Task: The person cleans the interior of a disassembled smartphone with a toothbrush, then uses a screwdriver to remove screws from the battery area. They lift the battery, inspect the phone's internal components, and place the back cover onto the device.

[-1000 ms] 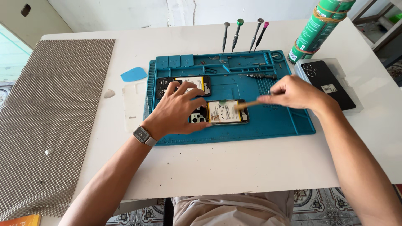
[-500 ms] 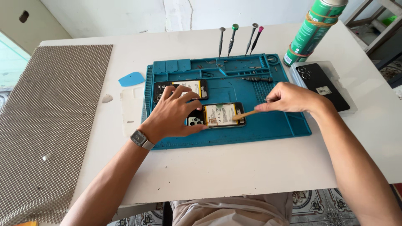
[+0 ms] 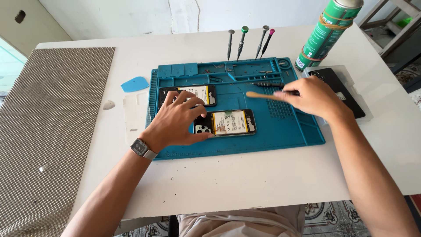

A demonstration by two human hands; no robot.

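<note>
An opened phone [image 3: 230, 122] with a white battery showing lies on the blue repair mat [image 3: 280, 127]. My left hand [image 3: 177, 120] rests on its left end, fingers spread over the camera part, and holds it down. My right hand [image 3: 312, 97] grips a thin wooden stick [image 3: 262, 95] that points left, lifted above the mat and apart from the phone. A second opened phone [image 3: 195, 93] lies just behind my left hand.
Several screwdrivers [image 3: 247, 41] stand upright at the mat's back edge. A green spray can [image 3: 326, 33] stands at the back right, a black phone back cover [image 3: 346, 94] beside my right hand. A blue pick [image 3: 134, 84] and a woven mat [image 3: 48, 131] lie left.
My right hand has lifted the wooden stick off the near phone's battery and drawn it up and to the right. My left hand stays on the phone.
</note>
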